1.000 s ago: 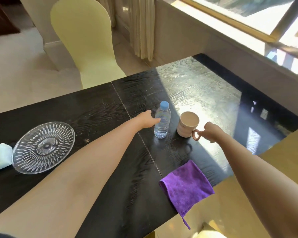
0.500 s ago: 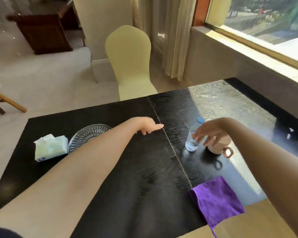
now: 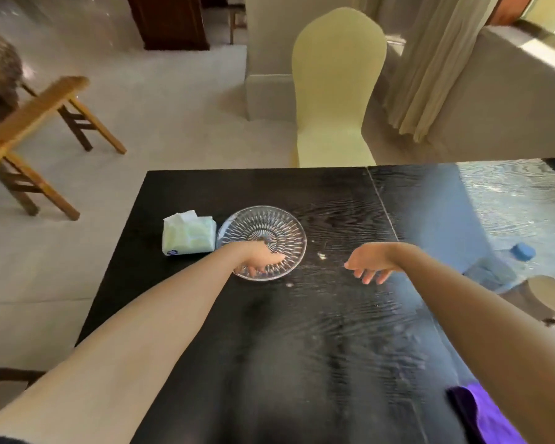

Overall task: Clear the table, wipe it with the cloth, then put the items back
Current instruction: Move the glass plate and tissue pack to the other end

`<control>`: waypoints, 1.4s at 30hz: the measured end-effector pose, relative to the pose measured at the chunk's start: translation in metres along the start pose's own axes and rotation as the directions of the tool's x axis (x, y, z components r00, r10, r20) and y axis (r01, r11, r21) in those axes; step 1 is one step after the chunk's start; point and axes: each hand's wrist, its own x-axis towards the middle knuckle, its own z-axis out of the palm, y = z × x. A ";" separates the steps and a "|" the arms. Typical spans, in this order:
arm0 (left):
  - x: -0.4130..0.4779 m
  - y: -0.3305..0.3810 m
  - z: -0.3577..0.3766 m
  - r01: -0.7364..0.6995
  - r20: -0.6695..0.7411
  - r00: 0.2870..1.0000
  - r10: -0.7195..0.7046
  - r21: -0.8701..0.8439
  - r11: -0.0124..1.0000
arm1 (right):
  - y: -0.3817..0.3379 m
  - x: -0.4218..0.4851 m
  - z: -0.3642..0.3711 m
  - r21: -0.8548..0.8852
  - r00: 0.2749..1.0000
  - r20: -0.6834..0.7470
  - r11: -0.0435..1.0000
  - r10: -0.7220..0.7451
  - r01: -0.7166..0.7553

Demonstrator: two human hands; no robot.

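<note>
— We counted five things on the black bench (image 3: 302, 363): one glass plate (image 3: 271, 230), one tissue pack (image 3: 188, 234), one bottle (image 3: 497, 269), one cup (image 3: 543, 298), one purple cloth (image 3: 491, 415) at the near right edge.

— Between our arms we saw bare bench. Our left hand (image 3: 258, 259) rested on the plate's near rim, its grip impossible to judge; our right hand (image 3: 370, 261) hovered loosely spread, holding nothing.

The left hand (image 3: 257, 259) covered the near rim of the glass plate (image 3: 263, 232); its grip could not be told. The water bottle (image 3: 500, 267) and mug (image 3: 540, 298) were motion-blurred, partly behind the right forearm. The purple cloth (image 3: 491, 418) was cut off by the bottom edge.
</note>
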 end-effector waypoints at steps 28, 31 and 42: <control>0.154 -0.199 -0.084 0.061 -0.312 0.949 0.042 0.313 0.948 | -0.098 0.183 0.066 0.470 0.881 -0.338 0.870 0.332 -0.147; 0.156 -0.200 -0.087 0.044 -0.282 0.959 0.039 0.284 0.958 | -0.098 0.182 0.063 0.660 0.903 -0.231 0.740 0.363 -0.129; 0.135 -0.176 -0.078 0.097 -0.402 0.914 0.049 0.333 0.938 | -0.071 0.123 0.040 0.865 0.920 -0.287 0.486 0.266 0.130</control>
